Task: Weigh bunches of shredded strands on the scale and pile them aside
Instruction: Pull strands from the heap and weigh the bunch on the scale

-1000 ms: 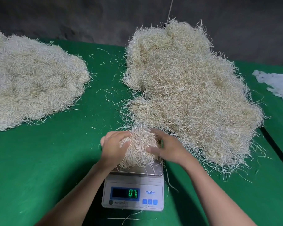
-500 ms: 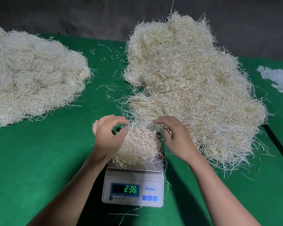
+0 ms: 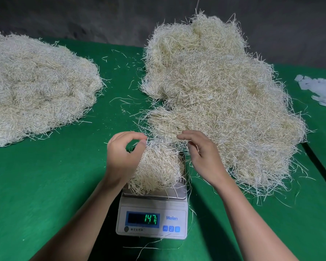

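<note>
Fingertips of the left hand are pinching strands at the far end of the bunch; right hand fingers are curling over that same end, grip undeterminable; bunch is resting on the scale at the near edge of the tabletop; large heap is lying just beyond; second heap is occupying the left edge.

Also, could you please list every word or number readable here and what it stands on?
"147": green digits on the dark display of the white digital scale; a trailing mark is unclear.
"Meilen": blue brand word on the scale's front panel.
The small dark print below the display: too small to read.
The three blue buttons: symbols blurred.
</note>
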`<state>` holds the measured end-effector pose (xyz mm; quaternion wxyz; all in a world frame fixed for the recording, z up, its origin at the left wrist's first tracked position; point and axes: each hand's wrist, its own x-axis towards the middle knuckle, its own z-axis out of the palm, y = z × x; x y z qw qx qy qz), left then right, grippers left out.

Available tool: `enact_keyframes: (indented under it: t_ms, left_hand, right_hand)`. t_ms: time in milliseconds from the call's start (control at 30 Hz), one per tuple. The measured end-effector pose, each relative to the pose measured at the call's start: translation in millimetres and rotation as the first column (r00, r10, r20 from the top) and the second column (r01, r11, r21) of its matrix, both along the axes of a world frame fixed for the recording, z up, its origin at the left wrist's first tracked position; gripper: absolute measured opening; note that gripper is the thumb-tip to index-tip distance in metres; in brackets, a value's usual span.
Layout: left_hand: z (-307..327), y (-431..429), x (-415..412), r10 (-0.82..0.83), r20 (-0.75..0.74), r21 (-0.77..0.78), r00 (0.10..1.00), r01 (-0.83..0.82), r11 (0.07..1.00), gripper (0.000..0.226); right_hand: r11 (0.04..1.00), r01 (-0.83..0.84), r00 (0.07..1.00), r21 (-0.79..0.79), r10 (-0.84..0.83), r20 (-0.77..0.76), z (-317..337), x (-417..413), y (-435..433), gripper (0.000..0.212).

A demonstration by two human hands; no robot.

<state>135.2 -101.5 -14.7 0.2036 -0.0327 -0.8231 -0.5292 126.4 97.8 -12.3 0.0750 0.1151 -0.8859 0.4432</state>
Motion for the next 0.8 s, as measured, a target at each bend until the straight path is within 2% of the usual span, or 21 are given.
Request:
enact_keyframes:
  t_ms: [700,800]
  left_hand:
    - [-8.0,-0.1,-2.5,0.013,0.009,-0.012,1.000,-0.013,1.000,0.012]
    - [-11.2,-1.0,-3.8,0.026,0.006,-0.035,1.000,-0.025,0.999,0.017]
  right_hand:
    - [1.000,-0.017,1.000,-0.026,0.018,0.008,-3.4,-0.9,-3.2,0.038]
    - [1.000,-0.013,1.000,-0.015,0.013,-0.007,-5.4,-2.4,-3.1,0.037]
